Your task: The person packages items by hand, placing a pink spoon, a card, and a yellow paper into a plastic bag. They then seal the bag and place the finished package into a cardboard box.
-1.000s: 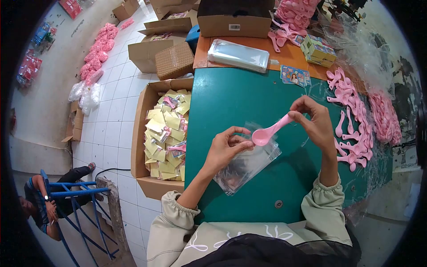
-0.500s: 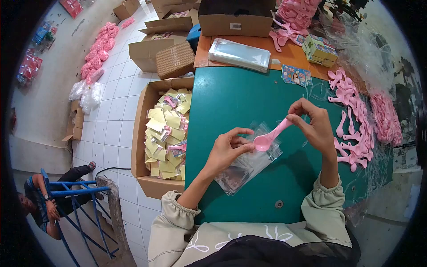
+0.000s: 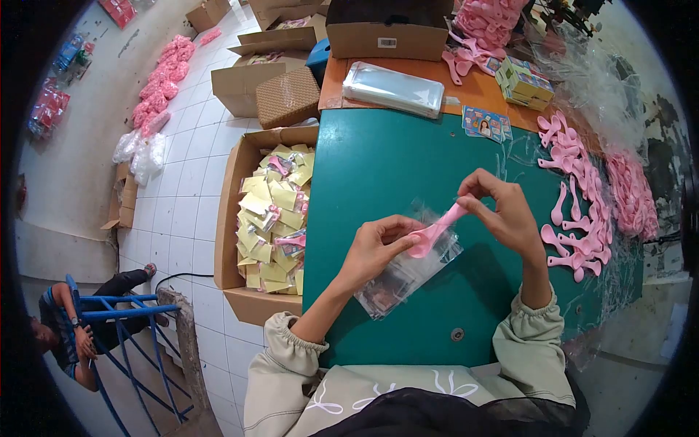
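A pink spoon (image 3: pixel 437 229) slants over the stack of clear plastic bags (image 3: pixel 399 288) on the green table. My right hand (image 3: pixel 501 213) pinches the end of its handle between thumb and fingers. Beside the bowl of the spoon, my left hand (image 3: pixel 375 249) is closed, thumb against fingers, at the mouth of a clear plastic bag (image 3: pixel 422 211). The bowl overlaps the clear film in this view, right at the left fingertips.
Loose pink spoons (image 3: pixel 579 211) cover the table's right side. A cardboard box (image 3: pixel 226 269) of packed yellow cards and spoons stands left. Printed cards (image 3: pixel 484 124) and a pack of clear sleeves (image 3: pixel 393 89) lie at the back. A person (image 3: pixel 69 328) sits beyond the blue railing (image 3: pixel 124 312).
My right hand has moved left and slightly down with the spoon, bringing its bowl lower and closer to my left hand. The left fingers have drawn together.
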Tool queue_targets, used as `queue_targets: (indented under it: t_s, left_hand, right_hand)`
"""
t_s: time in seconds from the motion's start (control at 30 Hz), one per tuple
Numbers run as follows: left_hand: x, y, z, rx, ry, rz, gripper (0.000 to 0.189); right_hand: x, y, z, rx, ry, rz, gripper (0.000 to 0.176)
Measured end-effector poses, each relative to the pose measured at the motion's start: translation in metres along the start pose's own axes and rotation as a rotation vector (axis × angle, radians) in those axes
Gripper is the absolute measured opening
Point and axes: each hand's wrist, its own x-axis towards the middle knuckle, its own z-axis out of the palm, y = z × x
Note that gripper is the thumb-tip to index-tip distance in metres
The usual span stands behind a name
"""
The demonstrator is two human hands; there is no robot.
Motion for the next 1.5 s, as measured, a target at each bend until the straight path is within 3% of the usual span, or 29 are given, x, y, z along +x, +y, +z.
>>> queue_targets:
  t_s: [0.13, 0.23, 0.33, 0.43, 0.5, 0.57, 0.67, 0.7, 0.77, 0.83, 1.0, 1.1, 1.2, 1.27, 1.33, 1.4, 1.43, 1.5]
  left_hand:
    - [-0.001, -0.003, 0.002, 0.023, 0.014, 0.031, 0.023]
    - [-0.002, -0.002, 0.002, 0.049, -0.007, 0.023, 0.022]
    - [-0.001, -0.004, 0.002, 0.055, -0.014, 0.017, 0.021]
    - [-0.002, -0.002, 0.001, 0.086, -0.001, 0.014, 0.019]
    - [-0.003, 0.001, -0.001, 0.102, 0.000, 0.032, 0.018]
    - [-0.002, -0.005, -0.002, 0.042, 0.003, 0.058, 0.017]
    - [-0.001, -0.002, -0.003, 0.004, 0.020, 0.052, 0.017]
    - [-0.001, 0.000, -0.001, -0.003, 0.024, 0.042, 0.018]
    - [0.000, 0.001, 0.002, -0.018, 0.035, 0.030, 0.019]
    - [-0.001, 0.002, 0.001, -0.032, 0.038, 0.025, 0.021]
    - [-0.005, 0.010, 0.006, -0.132, 0.035, 0.049, 0.026]
    - [-0.003, 0.001, -0.007, 0.118, -0.056, 0.065, 0.028]
    - [-0.003, -0.003, -0.016, 0.144, -0.193, 0.001, 0.034]
    - [-0.005, 0.003, -0.012, 0.035, -0.150, 0.029, 0.033]
    - [-0.007, 0.013, -0.006, -0.062, -0.093, 0.062, 0.032]
    - [-0.008, 0.023, -0.003, -0.142, -0.019, 0.098, 0.032]
    - [-0.007, 0.024, -0.004, -0.192, 0.006, 0.131, 0.032]
    - [-0.007, 0.025, -0.004, -0.300, 0.052, 0.187, 0.032]
  right_hand:
    - [-0.002, 0.001, 0.000, -0.108, -0.123, -0.187, 0.017]
    - [-0.001, 0.003, 0.001, -0.125, -0.240, -0.194, 0.017]
    - [0.000, -0.002, -0.001, -0.076, -0.242, -0.115, 0.017]
    - [0.003, 0.015, -0.026, 0.197, -0.258, -0.160, 0.016]
    - [-0.002, 0.041, -0.065, 0.269, -0.041, 0.020, 0.019]
    - [-0.010, 0.107, -0.094, -0.481, 0.460, 0.131, 0.025]
    - [-0.020, 0.093, -0.096, -1.181, 0.595, 0.296, 0.033]
    - [-0.021, 0.097, -0.100, -0.761, 0.485, 0.059, 0.041]
    - [-0.010, 0.024, -0.064, -0.077, 0.052, 0.133, 0.035]
    - [-0.004, 0.003, -0.029, 0.263, -0.214, 0.166, 0.025]
    - [-0.002, -0.010, 0.007, 0.239, -0.088, 0.085, 0.010]
    - [-0.003, -0.012, 0.007, 0.277, -0.022, 0.092, 0.009]
    - [-0.004, -0.008, 0.012, 0.297, 0.033, 0.040, 0.008]
    - [-0.004, -0.005, 0.021, 0.355, 0.061, -0.009, 0.013]
    - [0.002, -0.009, 0.026, 0.149, -0.003, -0.344, 0.019]
    - [0.013, -0.006, 0.024, 0.178, -0.053, -0.497, 0.023]
    - [0.025, 0.000, 0.017, 0.314, -0.066, -0.476, 0.025]
    - [0.059, 0.032, -0.013, 0.136, 0.009, -0.339, 0.026]
